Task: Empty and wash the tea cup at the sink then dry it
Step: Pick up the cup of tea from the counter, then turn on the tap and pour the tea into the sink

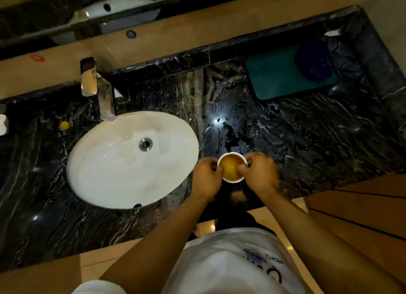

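- White cup (232, 168), small, round, upright on dark marble counter (307, 140), just right of sink (123, 162) and near the counter's front edge.
- Amber tea inside, filling the cup most of the way.
- Left hand (206, 177) at the cup's left rim, fingers curled and pinching it.
- Right hand (259, 172) at the right rim, fingers curled over the edge, pinching likewise.
- Both forearms bare, reaching in from below; white shirt (230, 265) with dark print at bottom.
- Oval white sink set into the counter, steel drain (145, 144) in the far half of the bowl.
- Chrome tap (103, 96) behind the sink, spout over the bowl's far edge.
- Small yellow thing (65, 125) on the counter left of the sink; cannot tell what.
- Wet patches and drops (228, 137) on the marble just beyond the cup, bright light glare among them.
- Teal mat (283, 74) at the far right of the counter, well apart from the cup, dark blue cloth (316, 60) lying on its right end.
- Mirror (87, 14) along the wall behind, sink reflected in it.
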Tool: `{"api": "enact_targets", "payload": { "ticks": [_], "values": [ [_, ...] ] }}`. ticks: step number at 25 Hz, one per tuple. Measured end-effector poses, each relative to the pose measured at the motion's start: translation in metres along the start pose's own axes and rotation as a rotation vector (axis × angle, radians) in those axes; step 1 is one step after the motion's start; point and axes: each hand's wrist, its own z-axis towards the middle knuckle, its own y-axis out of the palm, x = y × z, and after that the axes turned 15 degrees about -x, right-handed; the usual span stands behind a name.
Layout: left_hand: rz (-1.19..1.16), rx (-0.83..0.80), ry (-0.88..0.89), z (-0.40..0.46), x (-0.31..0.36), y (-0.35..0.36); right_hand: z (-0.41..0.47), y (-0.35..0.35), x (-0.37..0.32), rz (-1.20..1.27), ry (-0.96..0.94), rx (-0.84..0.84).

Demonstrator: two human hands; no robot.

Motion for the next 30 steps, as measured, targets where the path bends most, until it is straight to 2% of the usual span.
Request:
{"api": "enact_targets", "payload": {
  "ticks": [4,6,9,12,17,20,23,25,28,30],
  "values": [
    [-0.268,0.011,-0.017,-0.011,-0.032,-0.032,-0.014,0.024,-0.038,0.024,-0.022,0.058],
    [-0.471,-0.044,-0.079,-0.016,-0.049,-0.053,-0.025,0.04,-0.062,0.025,-0.019,0.084],
    [-0.904,-0.177,-0.138,-0.032,-0.071,-0.095,-0.039,0.065,-0.104,0.034,-0.018,0.081],
    [-1.167,-0.249,-0.154,-0.049,-0.105,-0.14,-0.05,0.096,-0.15,0.077,-0.036,0.058],
    [-1.493,-0.202,-0.181,-0.059,-0.162,-0.184,-0.052,0.149,-0.211,0.183,-0.055,-0.022],
    [-1.608,-0.161,-0.151,-0.058,-0.184,-0.203,-0.048,0.167,-0.24,0.061,-0.134,-0.067],
    [-1.668,-0.123,-0.135,-0.049,-0.192,-0.224,-0.036,0.164,-0.267,-0.176,-0.238,-0.105],
    [-1.667,-0.099,-0.122,-0.042,-0.193,-0.236,-0.024,0.153,-0.289,-0.217,-0.347,-0.01],
    [-1.672,-0.057,-0.111,-0.029,-0.191,-0.252,0.004,0.124,-0.339,-0.152,-0.523,0.263],
    [-1.664,-0.047,-0.1,-0.019,-0.187,-0.26,0.027,0.104,-0.376,-0.155,-0.518,0.286]
  ]
}}
